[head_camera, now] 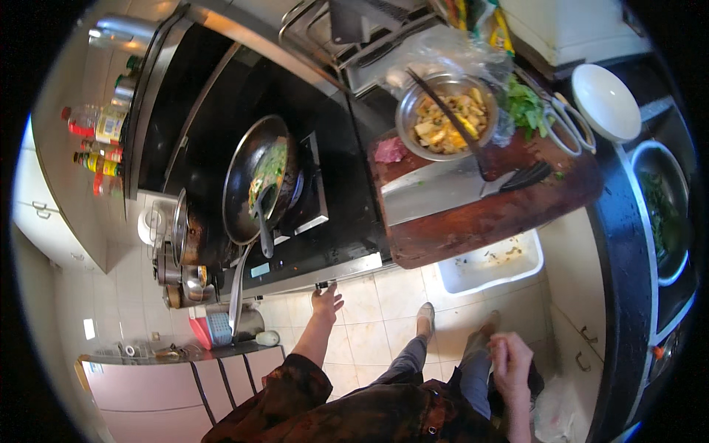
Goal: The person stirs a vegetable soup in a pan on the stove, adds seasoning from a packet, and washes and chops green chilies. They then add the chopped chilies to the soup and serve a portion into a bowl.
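Note:
My left hand (327,303) reaches to the front edge of the gas stove, its fingers apart beside a small black knob (321,285); whether it touches the knob is unclear. On the burner above it sits a tilted wok (235,194) holding a greenish, eggy mixture (271,171). A grey spatula (265,227) leans in the wok, whose metal handle (238,293) sticks out past the stove front. My right hand (510,360) hangs before my body, fingers curled in, with nothing visible in them.
A wooden cutting board (443,235) bears a cleaver (435,191), raw meat (390,150), scissors (565,130) and a steel bowl of chopped food (443,119) with chopsticks across it. A white basin (490,266) lies below. Greens fill a bowl (659,216) in the sink.

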`<state>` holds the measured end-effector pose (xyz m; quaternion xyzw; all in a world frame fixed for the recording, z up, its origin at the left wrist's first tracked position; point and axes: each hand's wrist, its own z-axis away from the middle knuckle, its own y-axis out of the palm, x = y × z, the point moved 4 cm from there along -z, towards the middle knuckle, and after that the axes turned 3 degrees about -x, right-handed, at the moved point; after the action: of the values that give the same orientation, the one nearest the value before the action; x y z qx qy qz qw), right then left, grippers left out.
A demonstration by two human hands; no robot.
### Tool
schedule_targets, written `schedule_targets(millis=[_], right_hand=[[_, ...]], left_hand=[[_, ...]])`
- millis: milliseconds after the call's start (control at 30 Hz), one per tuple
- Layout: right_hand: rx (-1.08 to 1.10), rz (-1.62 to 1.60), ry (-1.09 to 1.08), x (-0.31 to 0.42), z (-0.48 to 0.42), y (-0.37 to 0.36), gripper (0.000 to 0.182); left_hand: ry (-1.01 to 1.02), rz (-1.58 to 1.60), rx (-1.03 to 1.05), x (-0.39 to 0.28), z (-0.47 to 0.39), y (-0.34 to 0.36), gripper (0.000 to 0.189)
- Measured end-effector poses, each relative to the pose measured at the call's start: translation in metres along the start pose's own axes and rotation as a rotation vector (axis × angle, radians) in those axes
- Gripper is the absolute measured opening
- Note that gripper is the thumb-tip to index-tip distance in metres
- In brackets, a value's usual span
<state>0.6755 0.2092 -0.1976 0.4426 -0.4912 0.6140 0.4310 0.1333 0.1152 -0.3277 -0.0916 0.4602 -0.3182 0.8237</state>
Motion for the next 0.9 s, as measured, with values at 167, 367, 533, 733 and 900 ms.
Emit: schedule_targets(millis=[167, 367, 533, 733, 900], right_hand=[[0.183, 0.059, -0.023, 0.027, -0.006, 0.058, 0.025], [0.185, 0.143, -0.126, 0.09, -0.011, 0.097, 0.022], [0.233, 0.167, -0.183, 0.17, -0.014, 0.145, 0.021], [0.178, 0.351, -0.539, 0.316, -0.048, 0.241, 0.024], [0.134, 0.798, -0.751, 0.37, -0.068, 0.334, 0.044]], left_hand=[[0.067, -0.009, -0.02, -0.012, -0.023, -0.006, 0.043], [0.273, -0.062, 0.148, -0.011, -0.047, -0.038, 0.033], [0.243, 0.007, 0.276, -0.01, -0.055, -0.045, 0.034], [0.216, -0.407, 0.691, -0.026, -0.042, -0.09, 0.053], [-0.071, 0.137, 1.057, -0.097, 0.028, -0.186, 0.051]])
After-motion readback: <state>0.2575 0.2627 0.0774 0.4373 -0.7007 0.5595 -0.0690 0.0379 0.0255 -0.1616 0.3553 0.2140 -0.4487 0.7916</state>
